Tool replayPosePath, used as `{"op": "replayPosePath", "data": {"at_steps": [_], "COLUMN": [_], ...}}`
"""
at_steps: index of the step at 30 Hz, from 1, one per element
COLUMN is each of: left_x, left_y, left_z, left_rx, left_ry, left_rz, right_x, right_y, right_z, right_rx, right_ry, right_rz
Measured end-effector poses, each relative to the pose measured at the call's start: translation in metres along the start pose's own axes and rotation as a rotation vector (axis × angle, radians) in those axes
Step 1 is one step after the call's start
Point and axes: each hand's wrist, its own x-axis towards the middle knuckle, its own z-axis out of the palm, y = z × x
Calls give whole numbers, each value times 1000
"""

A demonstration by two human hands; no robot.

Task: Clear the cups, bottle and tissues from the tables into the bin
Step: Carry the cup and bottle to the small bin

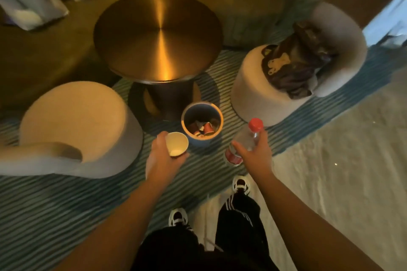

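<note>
From where I stand, the pale armchair [74,125] sits furthest left on the striped rug [66,209], with the round brass table [157,36] behind it, its top bare. Next comes the left hand [161,156], fingers wrapped around one white paper cup [176,144], held tilted with its mouth towards the bin and just short of the rim. The bin [202,123] stands on the rug at the foot of the table, between the two hands; inside I can make out about three red cups, perhaps more, and a pale scrap that may be tissue. To its right, the right hand [253,149] is closed around the middle of one clear plastic bottle [246,141] with a red cap, held a little to the right of the bin and slightly nearer the person. Furthest right is a second pale chair [286,86] with dark clothing [295,61] heaped on it.

So: one cup and one bottle in hand, one bin, one table and two chairs in view.

The bin's mouth is narrow and neither hand is over it yet. Letting go now would likely send the cup onto the rug. The bottle is long; dropped sideways it could catch the rim or tip the bin. Both going in together might collide.
</note>
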Motion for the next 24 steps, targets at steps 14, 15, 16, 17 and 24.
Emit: {"op": "replayPosePath", "data": {"at_steps": [14, 15, 16, 17, 24], "left_x": [101, 109, 118, 128, 208], "left_y": [96, 97, 97, 95, 51], "left_z": [146, 150, 154, 158, 196], "left_rx": [-13, -18, -22, -22, 6], "left_ry": [228, 226, 222, 215, 169], "left_rz": [-309, -331, -351, -370, -473], "right_x": [267, 277, 287, 296, 341], "right_y": [19, 18, 19, 20, 51], "right_z": [-42, -38, -32, -25, 61], "right_rx": [-21, -18, -15, -12, 41], "right_ry": [-389, -402, -420, -442, -474], "right_rz": [-16, -17, -20, -24, 12]}}
